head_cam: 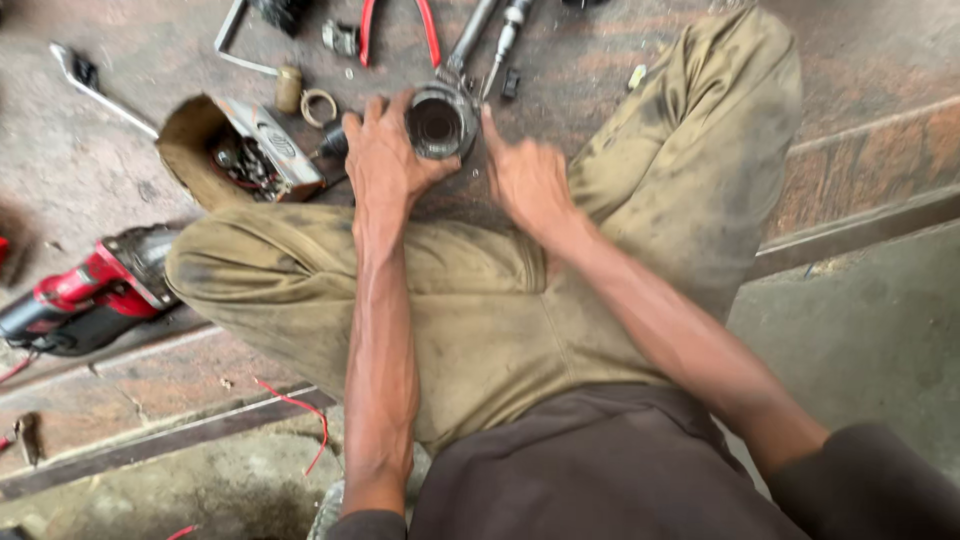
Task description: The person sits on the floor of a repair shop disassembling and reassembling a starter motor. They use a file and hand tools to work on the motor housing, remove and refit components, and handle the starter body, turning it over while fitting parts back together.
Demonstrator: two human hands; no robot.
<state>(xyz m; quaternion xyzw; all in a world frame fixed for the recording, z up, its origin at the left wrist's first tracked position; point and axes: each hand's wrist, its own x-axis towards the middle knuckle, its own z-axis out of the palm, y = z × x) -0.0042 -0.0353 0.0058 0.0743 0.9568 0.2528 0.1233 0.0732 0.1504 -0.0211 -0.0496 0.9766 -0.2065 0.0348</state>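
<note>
Hands meet at a dark metal cylinder [436, 123], a hollow round housing standing mouth-up on the floor [880, 330] just beyond the person's crossed legs. Left hand [385, 160] cups it from the side, fingers curled around its wall and gripping it. Right hand [525, 175] sits just beside the other flank, index finger stretched up against the rim, the remaining fingers loosely folded and holding nothing. Behind the cylinder, toward the far edge of the floor, lie red-handled pliers [398, 28], and a pair of screwdrivers [488, 40] whose tips point down at the housing. Left of the hands an open cardboard box [232, 152] tips on its side, small metal parts inside. Near it rest a small ring [320, 106] and a short brass-coloured piece [289, 88]. Out by the left edge lies a red power tool [85, 290], well apart from the work. A thin red wire [305, 415] curls over the floor beside the left forearm.
</note>
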